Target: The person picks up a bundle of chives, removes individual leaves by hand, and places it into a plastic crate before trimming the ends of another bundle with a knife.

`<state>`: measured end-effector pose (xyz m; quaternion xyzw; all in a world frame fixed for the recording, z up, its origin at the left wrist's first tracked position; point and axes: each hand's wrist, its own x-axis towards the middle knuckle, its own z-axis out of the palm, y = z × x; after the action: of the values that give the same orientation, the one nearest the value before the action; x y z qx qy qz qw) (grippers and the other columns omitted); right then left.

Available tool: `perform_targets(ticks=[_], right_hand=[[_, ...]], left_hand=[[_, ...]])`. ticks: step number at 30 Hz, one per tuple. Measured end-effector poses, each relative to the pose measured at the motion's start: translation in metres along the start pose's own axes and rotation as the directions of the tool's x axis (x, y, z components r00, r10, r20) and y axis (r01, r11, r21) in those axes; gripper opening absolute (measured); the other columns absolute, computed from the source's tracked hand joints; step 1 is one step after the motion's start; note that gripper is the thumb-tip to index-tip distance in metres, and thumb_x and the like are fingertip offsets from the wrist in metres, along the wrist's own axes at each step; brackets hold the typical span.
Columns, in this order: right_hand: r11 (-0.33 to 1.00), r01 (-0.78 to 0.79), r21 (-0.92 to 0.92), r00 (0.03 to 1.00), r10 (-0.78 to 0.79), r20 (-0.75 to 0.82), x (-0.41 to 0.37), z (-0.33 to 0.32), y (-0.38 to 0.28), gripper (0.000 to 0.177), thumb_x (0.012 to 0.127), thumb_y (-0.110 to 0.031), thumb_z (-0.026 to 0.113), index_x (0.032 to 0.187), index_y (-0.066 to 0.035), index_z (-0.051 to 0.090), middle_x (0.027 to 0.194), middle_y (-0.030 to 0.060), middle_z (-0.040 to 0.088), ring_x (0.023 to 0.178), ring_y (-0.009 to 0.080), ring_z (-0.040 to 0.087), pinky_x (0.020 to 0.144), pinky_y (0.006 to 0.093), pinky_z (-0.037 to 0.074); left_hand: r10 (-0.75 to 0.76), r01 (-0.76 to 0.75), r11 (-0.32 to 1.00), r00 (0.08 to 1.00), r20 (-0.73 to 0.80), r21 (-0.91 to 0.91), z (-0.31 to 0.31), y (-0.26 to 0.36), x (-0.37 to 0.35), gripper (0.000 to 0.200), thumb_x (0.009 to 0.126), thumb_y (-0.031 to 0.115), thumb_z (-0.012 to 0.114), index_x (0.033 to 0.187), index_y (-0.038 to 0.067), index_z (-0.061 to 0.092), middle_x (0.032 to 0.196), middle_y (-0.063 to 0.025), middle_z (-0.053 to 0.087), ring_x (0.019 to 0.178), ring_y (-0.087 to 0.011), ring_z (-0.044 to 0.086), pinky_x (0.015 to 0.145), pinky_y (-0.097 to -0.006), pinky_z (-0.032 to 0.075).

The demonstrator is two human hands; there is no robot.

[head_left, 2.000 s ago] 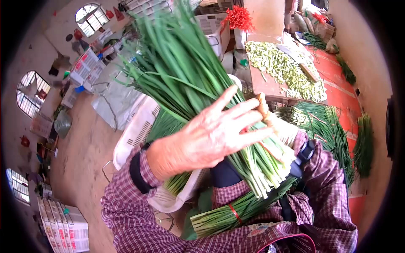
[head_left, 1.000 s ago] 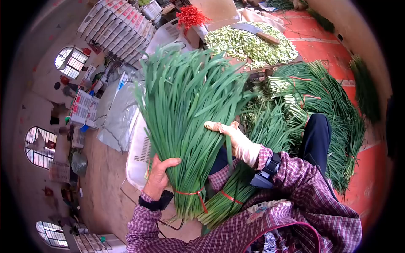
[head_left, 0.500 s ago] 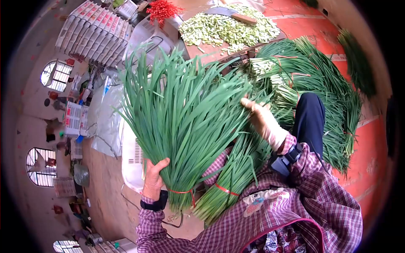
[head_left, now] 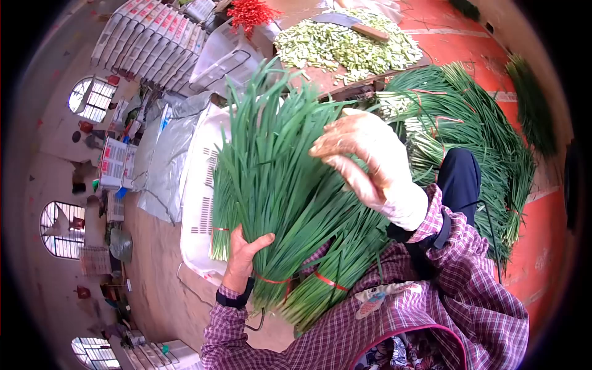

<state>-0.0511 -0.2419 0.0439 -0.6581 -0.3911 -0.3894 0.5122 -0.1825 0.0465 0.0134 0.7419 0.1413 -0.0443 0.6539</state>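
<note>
My left hand [head_left: 245, 254], bare with a black wristband, is closed around the lower part of a large bunch of garlic chives [head_left: 277, 166], just above its red tie. The long green leaves fan upward from it. My right hand [head_left: 373, 163], in a thin pale glove, is raised over the right side of the leaves. Its fingers are slightly bent with the thumb apart, and nothing shows in them. A second tied bunch [head_left: 336, 274] rests against my lap beside the first. Another tied bunch [head_left: 220, 237] lies in the white plastic crate [head_left: 196, 246].
More tied bunches [head_left: 462, 129] are piled on the red floor [head_left: 542, 228] to the right. Ahead, a board holds chopped green pieces [head_left: 345, 49] and a knife [head_left: 354, 26]. Red ties [head_left: 250, 13] hang near stacked crates [head_left: 151, 43] at the upper left.
My right hand has risen and moved left over the leaves, nearer the camera. The held bunch's leaves have swung right and drawn narrower, exposing the crate and the bunch in it.
</note>
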Motion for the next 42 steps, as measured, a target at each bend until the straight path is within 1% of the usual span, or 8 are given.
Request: perform_targets(ticks=[5, 10, 15, 20, 24, 31, 33, 42], right_hand=[[0.995, 0.09, -0.051, 0.971, -0.077, 0.227, 0.023, 0.032, -0.015, 0.024, 0.08, -0.021, 0.068, 0.103, -0.014, 0.064, 0.108, 0.0009, 0.064, 0.11, 0.0214, 0.058, 0.104, 0.0445, 0.039], [0.969, 0.007, -0.247, 0.903, 0.1, 0.418, -0.035, 0.052, 0.015, 0.019, 0.083, -0.028, 0.068, 0.095, -0.014, 0.062, 0.099, 0.002, 0.061, 0.102, 0.0231, 0.058, 0.107, 0.0479, 0.035], [0.974, -0.148, -0.169, 0.89, 0.206, 0.406, -0.052, 0.022, 0.012, 0.016, 0.085, -0.025, 0.067, 0.096, -0.015, 0.063, 0.094, 0.0015, 0.061, 0.097, 0.024, 0.059, 0.106, 0.048, 0.036], [0.968, -0.234, -0.085, 0.955, 0.246, 0.169, -0.018, -0.003, 0.009, 0.018, 0.08, -0.014, 0.073, 0.098, -0.011, 0.068, 0.09, 0.006, 0.063, 0.09, 0.0272, 0.059, 0.085, 0.0385, 0.043], [0.842, -0.457, 0.287, 0.888, 0.45, 0.094, -0.002, -0.009, -0.009, 0.016, 0.087, -0.001, 0.068, 0.104, -0.001, 0.065, 0.082, 0.0021, 0.062, 0.059, 0.0053, 0.057, 0.052, 0.0196, 0.046], [0.542, -0.729, 0.417, 0.682, 0.623, 0.383, -0.006, 0.008, -0.021, 0.025, 0.081, -0.006, 0.076, 0.103, 0.0, 0.066, 0.077, 0.0008, 0.063, 0.06, 0.0049, 0.059, 0.055, 0.0197, 0.048], [0.618, -0.692, 0.374, 0.722, 0.569, 0.394, -0.01, 0.016, -0.019, 0.026, 0.084, -0.009, 0.076, 0.105, 0.001, 0.067, 0.077, 0.0009, 0.062, 0.06, 0.0041, 0.057, 0.055, 0.0192, 0.046], [0.591, -0.614, 0.523, 0.774, 0.581, 0.252, -0.02, 0.041, -0.02, 0.016, 0.082, -0.005, 0.075, 0.092, 0.002, 0.064, 0.068, 0.0022, 0.061, 0.058, 0.0066, 0.06, 0.053, 0.0221, 0.049]], left_hand=[[0.079, -0.076, 0.985, 0.997, -0.013, 0.153, 0.01, -0.001, -0.005, 0.052, 0.072, 0.008, 0.08, 0.118, -0.003, 0.059, 0.107, -0.0091, 0.067, 0.095, -0.0165, 0.063, 0.089, -0.0307, 0.049], [0.167, -0.161, 0.975, 0.986, -0.028, 0.156, 0.014, -0.007, -0.006, 0.058, 0.07, 0.011, 0.082, 0.12, -0.003, 0.057, 0.107, -0.0105, 0.067, 0.093, -0.0174, 0.064, 0.09, -0.0311, 0.049], [0.292, -0.233, 0.853, 0.954, -0.059, 0.466, 0.025, -0.009, -0.007, 0.062, 0.068, 0.017, 0.084, 0.118, -0.007, 0.055, 0.103, -0.0156, 0.068, 0.091, -0.0204, 0.065, 0.086, -0.0334, 0.051], [0.254, -0.154, 0.838, 0.959, -0.126, 0.524, 0.042, 0.005, -0.017, 0.079, 0.067, 0.022, 0.086, 0.124, -0.015, 0.047, 0.11, -0.021, 0.064, 0.099, -0.0248, 0.062, 0.092, -0.0361, 0.047], [0.171, -0.07, 0.854, 0.974, -0.151, 0.516, 0.044, 0.004, -0.019, 0.093, 0.066, 0.023, 0.088, 0.132, -0.02, 0.039, 0.116, -0.0228, 0.061, 0.105, -0.0259, 0.059, 0.097, -0.0365, 0.044], [0.157, -0.071, 0.87, 0.978, -0.139, 0.487, 0.044, -0.002, -0.017, 0.084, 0.068, 0.016, 0.087, 0.129, -0.019, 0.042, 0.112, -0.0198, 0.063, 0.098, -0.022, 0.061, 0.091, -0.0334, 0.047], [0.355, -0.244, 0.798, 0.93, -0.101, 0.551, 0.044, -0.007, -0.016, 0.058, 0.069, 0.018, 0.085, 0.112, -0.007, 0.055, 0.097, -0.0163, 0.07, 0.084, -0.0235, 0.068, 0.08, -0.0357, 0.053], [0.296, -0.202, 0.79, 0.953, -0.071, 0.579, 0.04, -0.01, -0.016, 0.064, 0.07, 0.012, 0.083, 0.119, -0.013, 0.05, 0.103, -0.0162, 0.067, 0.089, -0.0204, 0.065, 0.084, -0.0322, 0.051]])
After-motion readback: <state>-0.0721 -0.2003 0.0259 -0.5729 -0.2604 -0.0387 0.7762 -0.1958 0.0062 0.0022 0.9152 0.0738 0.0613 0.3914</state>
